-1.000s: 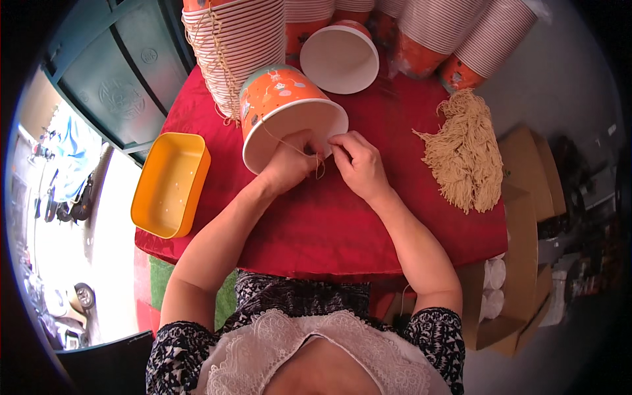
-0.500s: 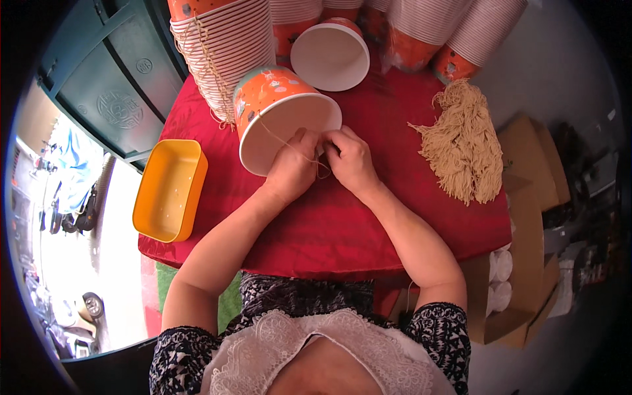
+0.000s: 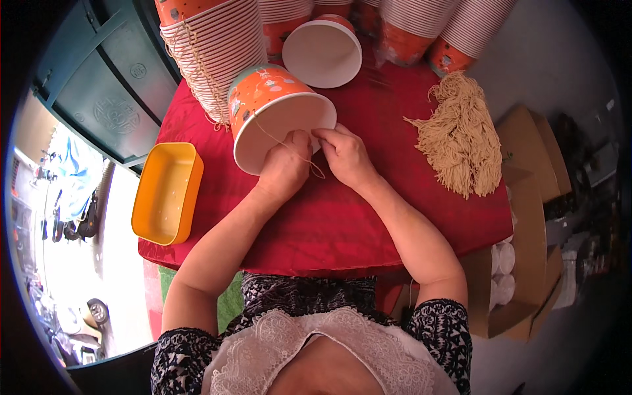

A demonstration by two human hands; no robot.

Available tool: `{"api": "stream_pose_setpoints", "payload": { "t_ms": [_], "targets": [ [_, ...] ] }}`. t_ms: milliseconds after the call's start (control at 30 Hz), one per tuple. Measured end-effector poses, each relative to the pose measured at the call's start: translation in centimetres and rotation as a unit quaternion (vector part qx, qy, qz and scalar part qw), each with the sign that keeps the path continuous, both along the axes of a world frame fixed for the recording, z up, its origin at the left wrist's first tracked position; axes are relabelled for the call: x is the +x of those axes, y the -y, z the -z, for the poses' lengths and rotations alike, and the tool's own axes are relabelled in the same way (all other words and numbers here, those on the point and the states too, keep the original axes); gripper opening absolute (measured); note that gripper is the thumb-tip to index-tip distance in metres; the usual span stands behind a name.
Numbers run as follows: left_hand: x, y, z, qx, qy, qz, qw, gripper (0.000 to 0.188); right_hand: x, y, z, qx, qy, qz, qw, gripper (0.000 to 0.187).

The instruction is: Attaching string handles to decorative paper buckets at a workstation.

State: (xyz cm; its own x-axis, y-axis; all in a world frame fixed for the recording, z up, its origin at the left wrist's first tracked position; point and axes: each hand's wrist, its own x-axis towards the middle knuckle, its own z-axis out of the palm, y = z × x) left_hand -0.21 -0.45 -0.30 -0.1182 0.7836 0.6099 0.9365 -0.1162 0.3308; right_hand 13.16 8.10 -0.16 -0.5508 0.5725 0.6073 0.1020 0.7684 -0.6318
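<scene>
Bare red tablecloth (image 3: 368, 217) lies open in front of the hands. Stacked cups (image 3: 210, 46) wall off the far edge, a yellow tray (image 3: 164, 194) flanks left, and a string bundle (image 3: 461, 138) sits right.

Cup stacks (image 3: 217, 46) cut off by top edge. Fingertips of both hands hidden at orange cup (image 3: 270, 99) rim; thread (image 3: 289, 148) ends too thin to trace. Carton (image 3: 526, 263) contents blurred.

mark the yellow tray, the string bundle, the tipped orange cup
yellow tray (image 3: 164, 192), head view, inner floor
string bundle (image 3: 461, 135), head view, middle of the strands
tipped orange cup (image 3: 263, 92), head view, patterned side wall
</scene>
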Motion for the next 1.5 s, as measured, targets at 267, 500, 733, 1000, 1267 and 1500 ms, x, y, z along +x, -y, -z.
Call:
{"api": "stream_pose_setpoints", "payload": {
  "t_ms": [267,500,733,1000,1267,1500],
  "targets": [
    [-0.3,0.1,0.2,-0.013,-0.015,0.026,0.999,0.014,0.6,-0.2,-0.9,-0.046,0.028,-0.068,0.996,0.022],
    [-0.2,0.5,0.0,-0.043,-0.035,0.03,0.998,0.019,0.4,-0.6,-1.2,-0.048,0.077,-0.102,0.991,0.027],
    [-0.3,0.6,-0.1,-0.024,-0.016,0.063,0.998,0.02,0.6,-1.0,-1.0,-0.049,0.104,-0.1,0.988,0.019],
    [-0.1,1.2,-1.0,-0.041,0.046,0.066,0.996,0.014,1.1,-0.3,-1.4,-0.042,0.104,-0.086,0.99,0.013],
    [-1.3,1.6,-1.5,-0.091,0.225,0.089,0.966,0.011,1.6,0.6,-1.9,-0.064,0.083,-0.081,0.991,0.007],
    [-1.1,1.5,-1.8,-0.093,0.229,0.068,0.967,0.007,1.9,0.5,-2.2,-0.061,0.095,-0.114,0.987,0.005]
  ]
}}
